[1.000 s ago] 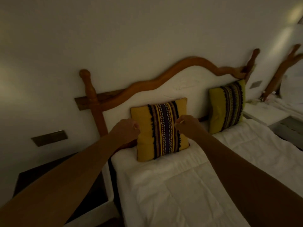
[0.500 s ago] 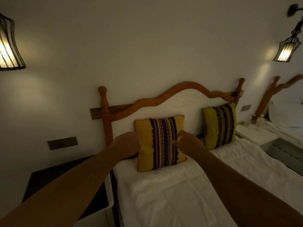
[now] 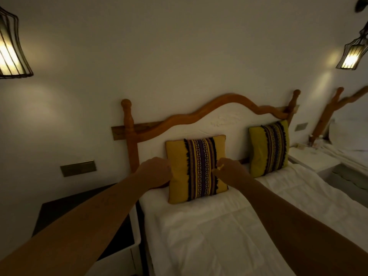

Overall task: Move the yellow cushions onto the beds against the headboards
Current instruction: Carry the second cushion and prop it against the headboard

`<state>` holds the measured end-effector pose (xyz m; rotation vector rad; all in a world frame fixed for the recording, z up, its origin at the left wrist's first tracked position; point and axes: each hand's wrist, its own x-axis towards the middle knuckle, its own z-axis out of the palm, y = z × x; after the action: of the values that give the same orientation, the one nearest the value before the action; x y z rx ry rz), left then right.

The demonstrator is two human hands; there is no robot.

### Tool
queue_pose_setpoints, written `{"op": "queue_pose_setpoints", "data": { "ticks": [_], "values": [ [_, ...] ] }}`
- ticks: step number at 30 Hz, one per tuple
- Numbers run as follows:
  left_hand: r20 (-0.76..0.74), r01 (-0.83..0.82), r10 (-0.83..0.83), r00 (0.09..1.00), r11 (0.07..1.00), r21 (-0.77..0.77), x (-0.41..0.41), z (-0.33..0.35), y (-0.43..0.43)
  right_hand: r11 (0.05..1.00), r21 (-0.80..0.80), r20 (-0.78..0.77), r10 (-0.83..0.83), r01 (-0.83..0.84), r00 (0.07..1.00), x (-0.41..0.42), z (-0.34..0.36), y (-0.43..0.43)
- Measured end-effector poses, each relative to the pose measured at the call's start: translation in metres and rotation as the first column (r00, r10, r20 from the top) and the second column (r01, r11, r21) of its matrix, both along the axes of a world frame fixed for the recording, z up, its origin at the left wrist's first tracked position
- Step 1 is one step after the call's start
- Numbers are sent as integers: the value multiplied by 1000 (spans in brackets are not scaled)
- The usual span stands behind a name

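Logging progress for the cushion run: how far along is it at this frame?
Done: the far yellow-green striped cushion stands on the white bedding against the curved wooden headboard.

In hand: the near yellow square cushion with the purple woven stripe is upright at the headboard, with the left hand at its left edge and the right hand on its front.

Left: letting go. The second bed at the right edge is mostly out of view.
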<state>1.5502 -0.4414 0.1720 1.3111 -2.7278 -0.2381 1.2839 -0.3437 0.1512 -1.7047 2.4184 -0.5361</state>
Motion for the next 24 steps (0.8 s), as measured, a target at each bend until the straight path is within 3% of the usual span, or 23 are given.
{"op": "queue_pose_setpoints", "data": {
  "ticks": [6, 14, 24],
  "values": [
    [13, 5, -6, 1000, 997, 82, -23, -28, -48, 999, 24, 5, -29, 28, 1000, -30, -18, -37],
    [-4, 24, -24, 1000, 969, 245, -71, -91, -148, 986, 93, 129, -147, 135, 981, -94, -76, -115],
    [-97, -84, 147, 984, 874, 478, -125, -202, -247, 943, 252, 248, -281, 218, 927, -180, -167, -203]
  ]
}}
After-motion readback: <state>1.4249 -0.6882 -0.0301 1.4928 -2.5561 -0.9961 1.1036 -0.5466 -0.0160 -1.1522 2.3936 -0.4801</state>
